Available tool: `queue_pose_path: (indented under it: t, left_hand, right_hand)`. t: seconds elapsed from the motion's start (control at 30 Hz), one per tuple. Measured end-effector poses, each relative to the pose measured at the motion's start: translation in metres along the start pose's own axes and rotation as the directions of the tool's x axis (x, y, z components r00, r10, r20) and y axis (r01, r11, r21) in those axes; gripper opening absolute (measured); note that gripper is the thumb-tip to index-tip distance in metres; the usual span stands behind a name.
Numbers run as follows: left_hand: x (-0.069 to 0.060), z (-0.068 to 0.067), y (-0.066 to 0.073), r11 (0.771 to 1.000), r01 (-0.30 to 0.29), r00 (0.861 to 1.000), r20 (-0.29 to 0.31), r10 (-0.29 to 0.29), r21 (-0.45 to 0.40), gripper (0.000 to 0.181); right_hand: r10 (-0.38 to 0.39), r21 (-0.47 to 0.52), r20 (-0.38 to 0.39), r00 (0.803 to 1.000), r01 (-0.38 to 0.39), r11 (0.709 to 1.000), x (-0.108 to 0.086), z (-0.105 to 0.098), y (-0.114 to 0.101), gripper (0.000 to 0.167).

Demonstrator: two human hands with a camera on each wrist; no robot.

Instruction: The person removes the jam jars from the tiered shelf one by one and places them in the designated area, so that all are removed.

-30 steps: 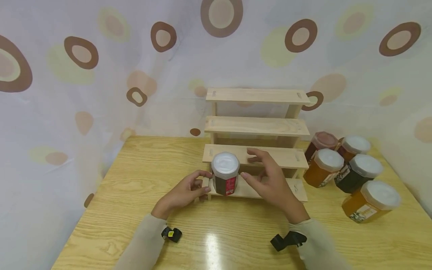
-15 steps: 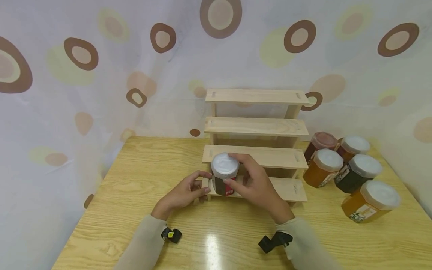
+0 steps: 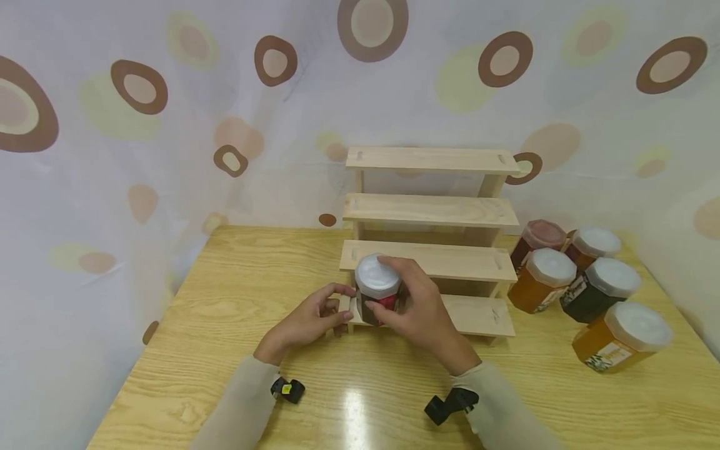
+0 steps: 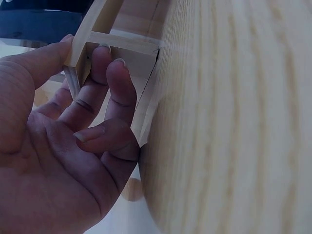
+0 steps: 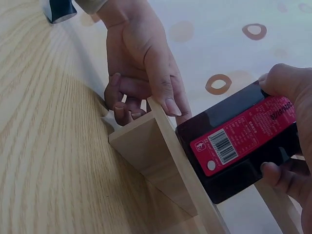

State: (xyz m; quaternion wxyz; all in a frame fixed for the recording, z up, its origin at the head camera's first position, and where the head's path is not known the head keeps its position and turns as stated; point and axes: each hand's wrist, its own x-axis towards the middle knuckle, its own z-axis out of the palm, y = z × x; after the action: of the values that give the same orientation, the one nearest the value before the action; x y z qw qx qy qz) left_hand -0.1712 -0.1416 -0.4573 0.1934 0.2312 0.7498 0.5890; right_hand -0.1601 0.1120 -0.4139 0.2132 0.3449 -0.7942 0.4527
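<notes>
A dark jar with a silvery-white lid [image 3: 374, 275] stands upright at the left end of the lowest step of a pale wooden stepped rack [image 3: 478, 315]. My right hand [image 3: 424, 309] grips it from the right, thumb in front and fingers behind. In the right wrist view, a red label with a barcode [image 5: 243, 136] faces out from the jar. My left hand [image 3: 304, 320] pinches the left end of the lowest step. The left wrist view has its thumb and fingers on either side of the board [image 4: 80, 53], the other fingers curled below.
To the right of the rack several lidded jars stand on the wood-grain table, including an amber one [image 3: 621, 337], a dark green one [image 3: 600, 290] and a dark red one [image 3: 540, 240]. A patterned cloth [image 3: 292, 125] hangs behind.
My right hand has moved left from beside the jar and taken hold of it. The left hand stays at the step's end. The jar has turned slightly, its red label now farther right.
</notes>
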Motion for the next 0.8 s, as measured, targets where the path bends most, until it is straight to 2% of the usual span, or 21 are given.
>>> queue_pose_path:
  t: [0.3, 0.63, 0.8]
  left_hand:
    - [0.000, 0.002, 0.000, 0.999, 0.042, 0.999, -0.023, -0.041, 0.014, 0.037]
    - [0.000, 0.002, 0.001, 0.999, 0.037, 0.999, -0.011, -0.037, -0.003, 0.037]
    - [0.001, 0.001, 0.000, 1.000, -0.003, 1.000, -0.007, 0.003, -0.002, 0.037]
  right_hand:
    - [0.006, 0.003, -0.030, 1.000, -0.006, 1.000, -0.004, -0.002, 0.003, 0.074]
    - [0.007, -0.008, -0.069, 0.998, -0.008, 1.000, -0.007, -0.011, 0.002, 0.074]
    - [0.008, -0.019, -0.080, 0.997, -0.009, 1.000, -0.010, -0.018, 0.003, 0.075]
